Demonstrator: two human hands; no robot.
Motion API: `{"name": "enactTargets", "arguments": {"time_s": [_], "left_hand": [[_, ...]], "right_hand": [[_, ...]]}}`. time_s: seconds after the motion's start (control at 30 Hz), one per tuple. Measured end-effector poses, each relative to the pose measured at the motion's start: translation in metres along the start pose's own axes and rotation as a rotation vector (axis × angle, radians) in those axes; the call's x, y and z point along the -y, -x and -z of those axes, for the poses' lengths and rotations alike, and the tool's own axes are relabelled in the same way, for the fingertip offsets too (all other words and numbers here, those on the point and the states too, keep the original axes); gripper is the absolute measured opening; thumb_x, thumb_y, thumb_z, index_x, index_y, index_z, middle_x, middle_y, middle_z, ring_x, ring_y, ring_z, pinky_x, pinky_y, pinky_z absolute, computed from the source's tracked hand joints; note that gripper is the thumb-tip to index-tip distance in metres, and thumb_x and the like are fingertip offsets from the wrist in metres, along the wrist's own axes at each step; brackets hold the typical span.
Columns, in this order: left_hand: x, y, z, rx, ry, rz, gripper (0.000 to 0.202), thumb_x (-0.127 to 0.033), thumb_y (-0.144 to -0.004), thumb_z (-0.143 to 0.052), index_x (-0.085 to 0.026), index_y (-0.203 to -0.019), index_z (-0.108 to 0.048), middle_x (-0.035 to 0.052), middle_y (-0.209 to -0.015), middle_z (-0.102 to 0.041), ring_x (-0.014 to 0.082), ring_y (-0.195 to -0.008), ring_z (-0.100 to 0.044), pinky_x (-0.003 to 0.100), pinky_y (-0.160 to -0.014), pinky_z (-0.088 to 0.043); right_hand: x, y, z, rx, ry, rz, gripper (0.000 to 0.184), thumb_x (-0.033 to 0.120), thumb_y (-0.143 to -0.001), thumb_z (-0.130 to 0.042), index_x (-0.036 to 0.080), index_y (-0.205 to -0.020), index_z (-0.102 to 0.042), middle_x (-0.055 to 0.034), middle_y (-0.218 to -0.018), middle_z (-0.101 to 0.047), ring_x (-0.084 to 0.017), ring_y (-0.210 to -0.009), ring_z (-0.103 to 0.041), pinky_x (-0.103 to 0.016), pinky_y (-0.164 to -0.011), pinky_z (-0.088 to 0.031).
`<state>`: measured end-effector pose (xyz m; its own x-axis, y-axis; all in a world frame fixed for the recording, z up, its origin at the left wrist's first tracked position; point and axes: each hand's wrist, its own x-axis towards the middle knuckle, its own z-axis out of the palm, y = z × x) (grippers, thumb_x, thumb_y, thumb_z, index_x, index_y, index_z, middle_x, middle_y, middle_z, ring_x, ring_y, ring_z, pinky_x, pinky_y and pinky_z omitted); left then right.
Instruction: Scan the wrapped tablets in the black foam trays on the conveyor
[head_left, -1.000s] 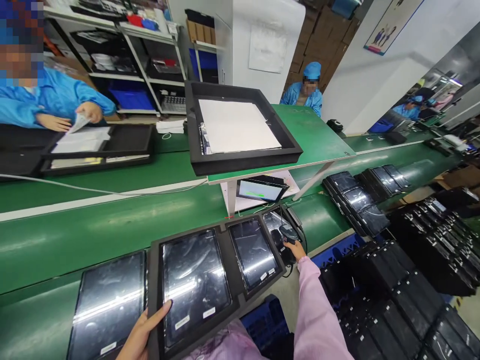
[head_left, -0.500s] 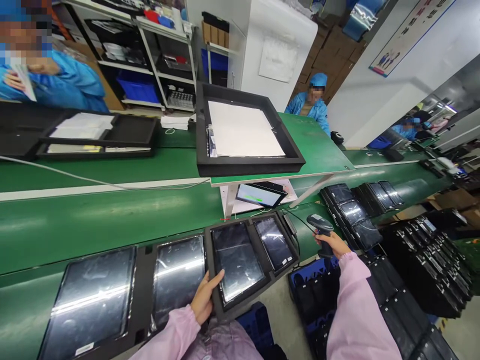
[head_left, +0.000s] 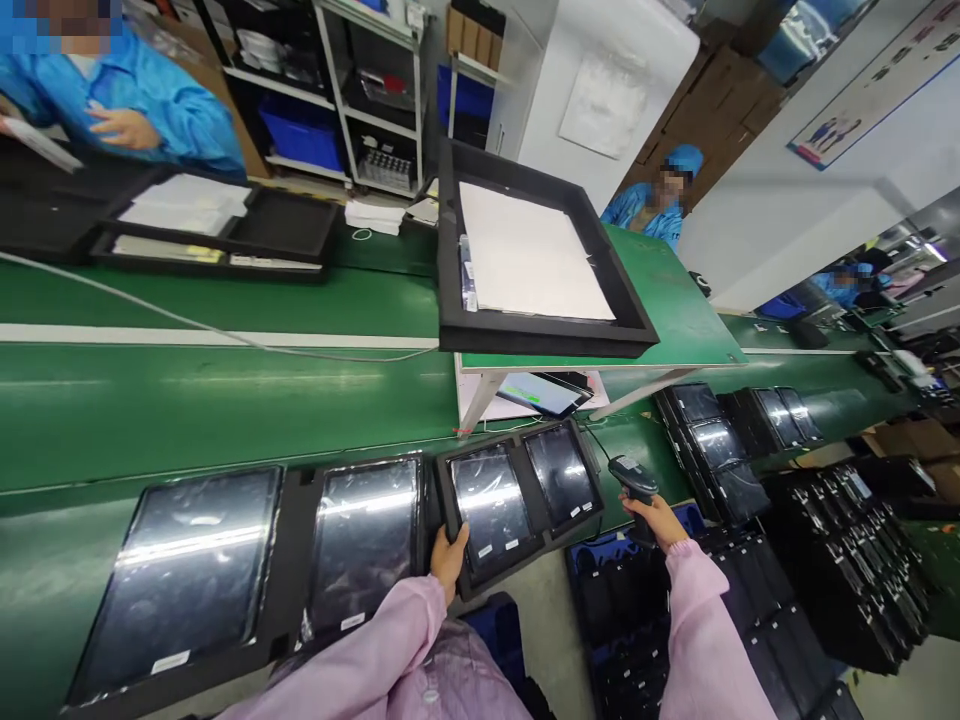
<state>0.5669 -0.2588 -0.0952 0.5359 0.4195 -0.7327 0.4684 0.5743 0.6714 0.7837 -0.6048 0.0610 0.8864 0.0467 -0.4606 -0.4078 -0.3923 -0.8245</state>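
My left hand (head_left: 450,555) grips the near left corner of a black foam tray (head_left: 523,478), thumb on top of its rim. Two dark glossy screen panels lie in this tray: the left panel (head_left: 491,495) and the right panel (head_left: 559,468), each with two small white labels at its near edge. My right hand (head_left: 656,518) is closed around the handle of a barcode scanner (head_left: 634,475), just right of the tray, its head tilted toward the tray. To the left lies another foam tray (head_left: 289,560) with a large panel (head_left: 195,565) and a smaller one (head_left: 367,535).
Behind is a raised green shelf (head_left: 690,300) bearing a deep black tray (head_left: 551,340) of white sheets. A lit tablet (head_left: 544,392) sits beneath it. Stacked panels (head_left: 716,445) stand right; blue crates (head_left: 585,560) are below. A co-worker (head_left: 150,100) sits across the bench.
The view has swung left. My left hand and the tray sit closer in, and labels now show on its left panel. The scanner is slightly lower. The co-worker's paper has come down.
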Motion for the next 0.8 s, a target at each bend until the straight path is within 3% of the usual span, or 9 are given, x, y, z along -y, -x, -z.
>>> {"name": "enactTargets", "arguments": {"time_s": [0.1,0.23,0.3,0.37,0.5,0.57,0.63,0.7,0.8], "left_hand": [[-0.002,-0.004,-0.002,-0.043,-0.076,-0.016,0.062,-0.060,-0.077,-0.079,-0.021,-0.123,-0.064,0.0142,-0.135,-0.070,0.0327,-0.145,-0.052,0.041,-0.120,-0.040],[-0.009,0.013,0.004,-0.001,-0.144,-0.048,0.075,-0.045,-0.080,-0.078,-0.018,-0.146,-0.053,0.0171,-0.167,-0.040,0.0295,-0.161,-0.025,0.038,-0.130,-0.020],[-0.015,0.029,0.017,0.076,-0.155,-0.055,0.079,-0.039,-0.079,-0.079,-0.017,-0.150,-0.052,0.0178,-0.168,-0.039,0.0303,-0.159,-0.030,0.040,-0.130,-0.023],[-0.026,0.046,0.039,0.168,-0.157,-0.044,0.075,-0.036,-0.075,-0.082,-0.018,-0.145,-0.060,0.0179,-0.158,-0.053,0.0327,-0.151,-0.045,0.043,-0.125,-0.034],[-0.064,0.077,0.106,0.361,-0.191,-0.083,0.059,-0.042,-0.074,-0.083,-0.022,-0.128,-0.073,0.0144,-0.140,-0.069,0.0331,-0.136,-0.060,0.046,-0.119,-0.042],[-0.085,0.086,0.146,0.362,-0.201,-0.129,0.055,-0.047,-0.076,-0.082,-0.022,-0.124,-0.074,0.0134,-0.136,-0.071,0.0316,-0.132,-0.063,0.046,-0.120,-0.041],[-0.101,0.088,0.188,0.273,-0.172,-0.155,0.057,-0.052,-0.077,-0.080,-0.021,-0.123,-0.074,0.0137,-0.132,-0.073,0.0309,-0.124,-0.068,0.047,-0.118,-0.043],[-0.109,0.084,0.232,0.131,-0.135,-0.196,0.060,-0.057,-0.076,-0.079,-0.019,-0.122,-0.072,0.0147,-0.130,-0.074,0.0310,-0.118,-0.070,0.049,-0.116,-0.046],[-0.112,0.071,0.303,-0.170,-0.145,-0.340,0.064,-0.063,-0.073,-0.077,-0.017,-0.116,-0.072,0.0168,-0.125,-0.075,0.0333,-0.118,-0.070,0.051,-0.114,-0.047]], "right_hand": [[-0.011,0.008,-0.019,-0.013,0.001,-0.006,0.051,0.043,-0.051,-0.092,0.015,-0.091,-0.080,-0.0085,-0.088,-0.075,-0.028,-0.083,-0.068,-0.036,-0.079,-0.052],[-0.026,0.017,-0.048,-0.035,-0.036,-0.019,0.052,0.045,-0.049,-0.092,0.015,-0.089,-0.080,-0.0085,-0.090,-0.076,-0.028,-0.090,-0.069,-0.035,-0.080,-0.054],[-0.031,0.022,-0.062,-0.045,-0.066,-0.039,0.055,0.047,-0.048,-0.093,0.016,-0.090,-0.079,-0.0078,-0.089,-0.076,-0.028,-0.088,-0.070,-0.033,-0.076,-0.056],[-0.031,0.027,-0.075,-0.049,-0.096,-0.072,0.059,0.048,-0.046,-0.095,0.015,-0.093,-0.079,-0.0082,-0.088,-0.076,-0.028,-0.085,-0.071,-0.032,-0.071,-0.057],[-0.014,0.038,-0.093,-0.017,-0.165,-0.133,0.060,0.045,-0.046,-0.098,0.015,-0.094,-0.077,-0.0118,-0.094,-0.077,-0.030,-0.090,-0.074,-0.031,-0.069,-0.061],[0.000,0.042,-0.098,0.003,-0.187,-0.144,0.062,0.044,-0.044,-0.097,0.016,-0.095,-0.076,-0.0137,-0.100,-0.076,-0.034,-0.094,-0.074,-0.035,-0.071,-0.063],[0.012,0.047,-0.105,-0.047,-0.134,-0.121,0.062,0.047,-0.043,-0.093,0.016,-0.094,-0.074,-0.0141,-0.096,-0.076,-0.036,-0.090,-0.074,-0.039,-0.068,-0.063],[0.021,0.057,-0.117,-0.177,-0.023,-0.075,0.056,0.048,-0.042,-0.088,0.016,-0.084,-0.071,-0.0100,-0.073,-0.071,-0.035,-0.075,-0.071,-0.040,-0.060,-0.059],[0.019,0.091,-0.155,-0.342,0.118,-0.005,0.048,0.053,-0.044,-0.082,0.019,-0.074,-0.066,-0.0006,-0.048,-0.053,-0.028,-0.058,-0.060,-0.036,-0.052,-0.048]]}}
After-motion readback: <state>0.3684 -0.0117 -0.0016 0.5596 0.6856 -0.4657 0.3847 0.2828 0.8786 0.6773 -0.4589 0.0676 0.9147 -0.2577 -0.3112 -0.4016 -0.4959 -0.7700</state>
